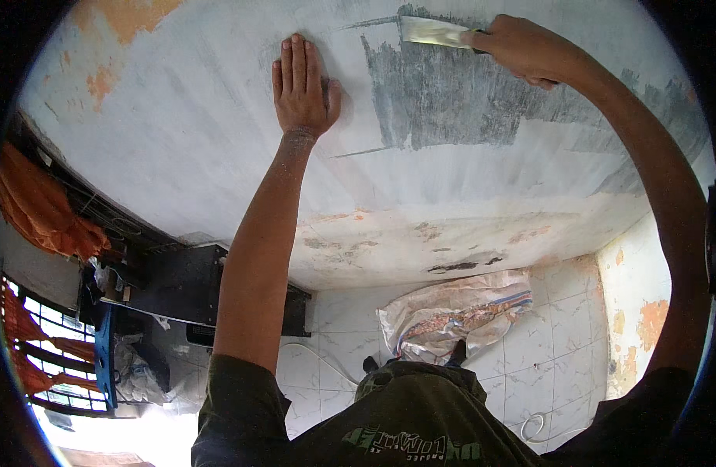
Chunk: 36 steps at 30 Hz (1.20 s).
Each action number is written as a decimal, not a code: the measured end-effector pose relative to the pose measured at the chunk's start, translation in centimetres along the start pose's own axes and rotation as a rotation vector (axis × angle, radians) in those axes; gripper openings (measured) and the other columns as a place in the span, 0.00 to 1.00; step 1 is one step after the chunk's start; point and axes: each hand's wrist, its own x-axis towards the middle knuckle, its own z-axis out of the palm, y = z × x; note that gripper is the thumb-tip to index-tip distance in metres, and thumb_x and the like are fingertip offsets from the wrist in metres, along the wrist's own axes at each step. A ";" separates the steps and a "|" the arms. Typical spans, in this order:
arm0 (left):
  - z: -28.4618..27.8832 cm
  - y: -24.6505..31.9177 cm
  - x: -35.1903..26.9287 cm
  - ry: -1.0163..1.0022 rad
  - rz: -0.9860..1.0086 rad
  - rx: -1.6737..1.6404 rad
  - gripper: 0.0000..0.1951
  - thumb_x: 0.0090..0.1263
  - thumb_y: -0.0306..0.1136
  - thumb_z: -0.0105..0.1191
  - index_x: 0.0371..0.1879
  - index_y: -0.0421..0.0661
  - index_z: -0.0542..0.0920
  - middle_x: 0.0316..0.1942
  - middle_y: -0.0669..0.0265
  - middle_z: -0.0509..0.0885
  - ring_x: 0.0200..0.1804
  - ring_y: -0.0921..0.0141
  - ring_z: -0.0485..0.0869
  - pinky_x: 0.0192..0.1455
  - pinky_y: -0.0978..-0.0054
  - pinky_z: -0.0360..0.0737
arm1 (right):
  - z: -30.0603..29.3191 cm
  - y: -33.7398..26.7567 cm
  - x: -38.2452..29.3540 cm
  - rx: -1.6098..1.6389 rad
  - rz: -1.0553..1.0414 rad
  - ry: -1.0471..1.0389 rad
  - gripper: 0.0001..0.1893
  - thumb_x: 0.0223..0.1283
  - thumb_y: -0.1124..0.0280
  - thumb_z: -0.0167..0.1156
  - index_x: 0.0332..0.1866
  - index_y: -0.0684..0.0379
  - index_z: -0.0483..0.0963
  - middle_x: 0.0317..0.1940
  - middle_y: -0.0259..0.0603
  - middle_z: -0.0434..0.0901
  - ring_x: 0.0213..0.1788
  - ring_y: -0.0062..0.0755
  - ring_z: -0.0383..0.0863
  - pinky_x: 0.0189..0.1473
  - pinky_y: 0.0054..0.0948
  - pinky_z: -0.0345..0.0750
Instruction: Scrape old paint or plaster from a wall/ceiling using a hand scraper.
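Note:
My left hand lies flat against a white-painted wall, fingers pointing up and the thumb spread apart. To its right, my right hand grips a putty knife with a wide, pale blade. The blade's edge meets the wall at the upper left of a scraped grey patch. Thin grey strokes reach out from this patch toward my left hand. White coating still borders the patch below and to the left. The knife's handle is mostly hidden in my fist.
A woven plastic sack lies on the tiled floor by my feet. Black furniture stands at the left, beneath an orange cloth. A white cable runs across the tiles. A side wall with peeling paint rises on the right.

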 end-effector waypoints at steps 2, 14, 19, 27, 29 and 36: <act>-0.3 -0.9 -0.5 -0.011 -0.007 0.025 0.33 0.70 0.44 0.38 0.71 0.38 0.55 0.74 0.51 0.52 0.75 0.54 0.50 0.74 0.52 0.49 | 0.6 -4.1 1.2 0.015 -0.014 -0.010 0.29 0.71 0.50 0.43 0.37 0.72 0.76 0.06 0.37 0.65 0.04 0.24 0.65 0.06 0.27 0.64; -0.1 -0.6 -0.4 -0.017 -0.021 0.000 0.34 0.68 0.44 0.41 0.71 0.40 0.55 0.74 0.53 0.52 0.75 0.55 0.51 0.74 0.52 0.49 | 0.0 -5.6 0.4 -0.041 -0.117 0.024 0.27 0.71 0.51 0.45 0.27 0.66 0.74 0.07 0.34 0.65 0.04 0.24 0.63 0.06 0.26 0.63; -0.1 -1.3 -1.2 -0.027 -0.020 0.005 0.33 0.69 0.43 0.41 0.71 0.40 0.55 0.74 0.53 0.52 0.75 0.56 0.52 0.74 0.52 0.50 | 0.8 -6.3 1.4 0.046 -0.011 -0.111 0.27 0.71 0.51 0.45 0.27 0.65 0.74 0.07 0.34 0.65 0.04 0.22 0.62 0.07 0.24 0.62; -0.4 -0.3 -0.4 -0.031 -0.031 0.015 0.33 0.70 0.45 0.41 0.71 0.38 0.55 0.74 0.52 0.52 0.75 0.56 0.51 0.74 0.53 0.49 | -0.6 -6.1 1.1 -0.014 -0.133 -0.096 0.27 0.71 0.51 0.45 0.26 0.65 0.74 0.07 0.33 0.65 0.04 0.21 0.62 0.06 0.25 0.62; 0.1 -0.6 -0.8 -0.014 -0.025 0.014 0.33 0.70 0.46 0.40 0.70 0.38 0.55 0.74 0.52 0.52 0.76 0.56 0.51 0.74 0.53 0.49 | -0.2 -7.3 1.6 0.015 0.016 -0.126 0.27 0.71 0.51 0.45 0.25 0.65 0.74 0.07 0.34 0.65 0.04 0.21 0.62 0.06 0.25 0.62; -1.0 -0.6 -0.6 -0.054 -0.036 0.022 0.33 0.71 0.46 0.39 0.70 0.38 0.56 0.73 0.52 0.54 0.75 0.55 0.52 0.74 0.52 0.49 | -1.4 -2.1 -0.9 0.078 -0.012 -0.108 0.28 0.71 0.51 0.46 0.21 0.63 0.73 0.06 0.33 0.64 0.04 0.21 0.62 0.06 0.25 0.61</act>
